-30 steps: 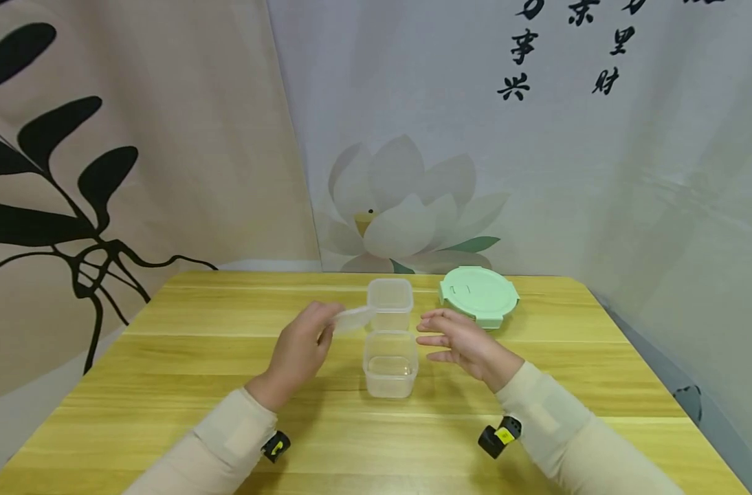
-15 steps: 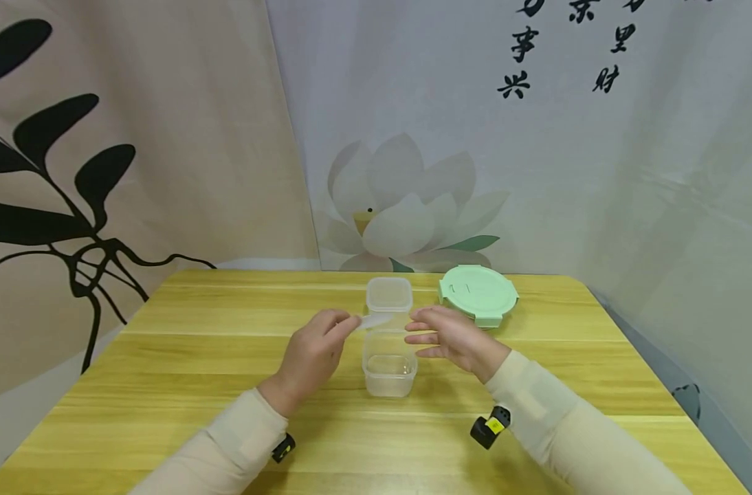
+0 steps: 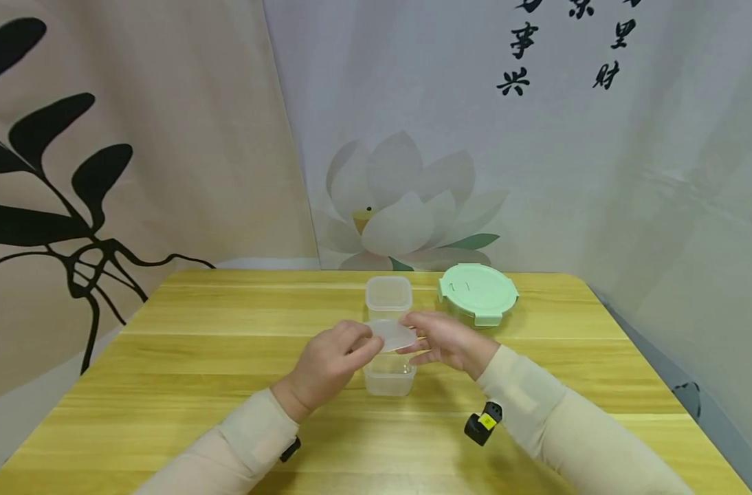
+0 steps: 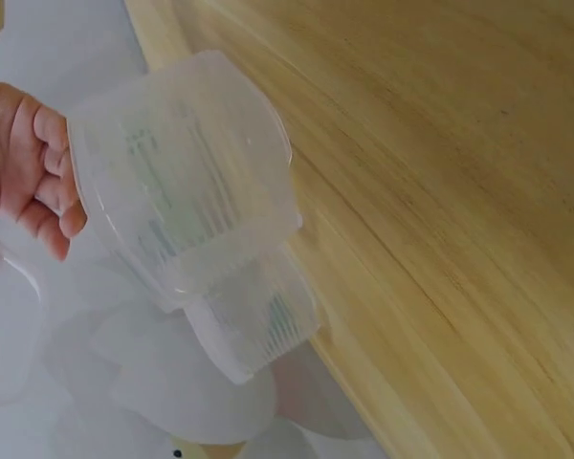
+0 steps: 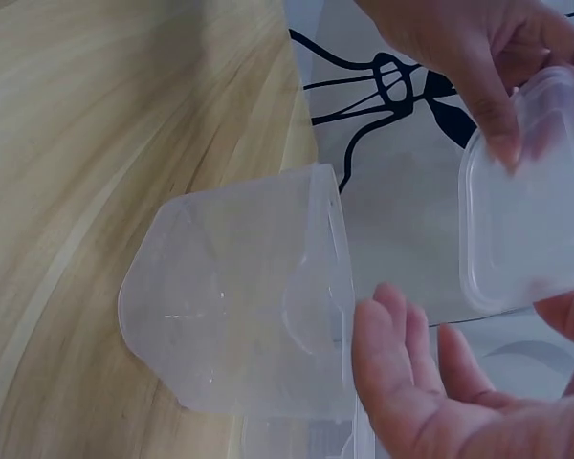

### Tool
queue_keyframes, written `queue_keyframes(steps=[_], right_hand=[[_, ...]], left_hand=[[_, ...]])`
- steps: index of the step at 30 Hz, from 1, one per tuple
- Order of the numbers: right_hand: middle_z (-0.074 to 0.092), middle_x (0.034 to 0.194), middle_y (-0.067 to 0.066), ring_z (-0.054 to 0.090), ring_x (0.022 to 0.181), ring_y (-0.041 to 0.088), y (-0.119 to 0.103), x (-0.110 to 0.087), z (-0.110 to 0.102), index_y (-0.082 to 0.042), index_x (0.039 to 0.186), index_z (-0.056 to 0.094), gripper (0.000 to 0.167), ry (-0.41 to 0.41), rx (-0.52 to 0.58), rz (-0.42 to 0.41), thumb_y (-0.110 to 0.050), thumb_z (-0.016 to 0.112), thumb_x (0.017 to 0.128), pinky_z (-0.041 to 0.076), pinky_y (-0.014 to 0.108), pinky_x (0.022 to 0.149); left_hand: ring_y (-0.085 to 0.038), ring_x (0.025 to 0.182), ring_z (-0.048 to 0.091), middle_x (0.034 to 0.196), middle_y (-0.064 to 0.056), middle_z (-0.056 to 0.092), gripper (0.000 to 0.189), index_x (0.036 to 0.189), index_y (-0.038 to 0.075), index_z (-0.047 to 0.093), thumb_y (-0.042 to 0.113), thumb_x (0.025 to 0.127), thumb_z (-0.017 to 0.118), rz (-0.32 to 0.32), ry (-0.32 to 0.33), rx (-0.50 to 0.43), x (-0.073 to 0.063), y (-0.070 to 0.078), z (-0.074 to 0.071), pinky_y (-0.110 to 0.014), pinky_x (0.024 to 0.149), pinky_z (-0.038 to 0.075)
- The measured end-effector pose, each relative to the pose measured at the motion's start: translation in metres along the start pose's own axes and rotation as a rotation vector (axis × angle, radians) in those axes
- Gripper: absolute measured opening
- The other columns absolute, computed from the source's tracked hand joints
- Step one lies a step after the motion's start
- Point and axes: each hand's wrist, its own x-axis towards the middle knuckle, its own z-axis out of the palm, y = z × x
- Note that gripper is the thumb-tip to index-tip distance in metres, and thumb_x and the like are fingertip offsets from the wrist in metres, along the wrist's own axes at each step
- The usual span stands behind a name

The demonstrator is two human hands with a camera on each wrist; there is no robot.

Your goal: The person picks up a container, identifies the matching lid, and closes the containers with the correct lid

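Note:
A clear plastic lid [image 3: 391,335] is held tilted above the nearer clear plastic box [image 3: 390,383], apart from it. My left hand [image 3: 329,364] pinches the lid's left edge, thumb on one face and fingers on the other. My right hand [image 3: 450,340] takes the lid's right corner between fingertips, its other fingers spread below. In the right wrist view the lid [image 5: 531,206] lies between both hands, and the box [image 5: 234,296] has its top uncovered. The box's back rim is hidden in the head view.
Directly behind stands a second clear box [image 3: 389,294], with a lid on. A round container with a green clip lid [image 3: 478,292] sits at the back right. The wooden table [image 3: 184,385] ends at a printed curtain [image 3: 227,137].
My left hand has carried the lid rightward and over the nearer box. My right hand has moved slightly left, and its fingertips now meet the lid. The boxes stay put.

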Motion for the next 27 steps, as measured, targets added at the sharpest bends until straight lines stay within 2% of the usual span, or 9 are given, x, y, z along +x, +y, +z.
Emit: queue_keyframes(steps=[6,10,16,19,27], right_hand=[[0.066,0.099,0.007,0.066,0.084,0.016,-0.001,0.0,0.0,0.005,0.124,0.052,0.04,-0.038,-0.028,0.01,-0.024,0.046,0.097,0.055,0.037,0.077],[0.065,0.097,0.007,0.065,0.081,0.014,0.0,0.001,-0.002,0.006,0.125,0.049,0.039,-0.056,-0.009,0.017,-0.02,0.046,0.096,0.056,0.034,0.075],[0.064,0.096,0.006,0.064,0.08,0.013,0.0,0.002,-0.002,0.007,0.132,0.041,0.043,-0.115,0.123,0.037,-0.015,0.044,0.096,0.054,0.026,0.069],[0.065,0.095,0.004,0.065,0.082,0.013,0.0,0.003,-0.002,0.009,0.135,0.038,0.045,-0.137,0.201,0.047,-0.014,0.042,0.096,0.055,0.026,0.07],[0.066,0.093,0.003,0.067,0.081,0.013,0.002,0.004,0.0,0.01,0.135,0.036,0.046,-0.128,0.284,0.048,-0.011,0.042,0.095,0.057,0.027,0.073]], left_hand=[[-0.016,0.079,0.062,0.09,-0.004,0.06,0.021,0.099,0.011,0.062,0.003,0.102,0.043,0.052,0.022,0.022,0.001,0.002,0.005,-0.023,0.068,0.056],[-0.018,0.08,0.062,0.09,-0.005,0.06,0.021,0.098,0.01,0.063,0.002,0.101,0.044,0.069,0.028,0.018,-0.001,0.003,0.008,-0.024,0.069,0.056],[-0.02,0.083,0.062,0.091,-0.006,0.06,0.024,0.097,0.008,0.064,0.001,0.101,0.042,0.085,0.019,0.011,-0.006,0.001,0.011,-0.025,0.075,0.056],[-0.02,0.084,0.062,0.092,-0.007,0.06,0.023,0.097,0.007,0.064,-0.002,0.1,0.043,0.081,0.01,0.007,-0.008,0.0,0.011,-0.026,0.078,0.055],[-0.021,0.086,0.059,0.092,-0.007,0.058,0.02,0.096,0.004,0.062,-0.008,0.095,0.046,0.058,-0.012,-0.025,-0.01,-0.002,0.012,-0.031,0.082,0.053]])
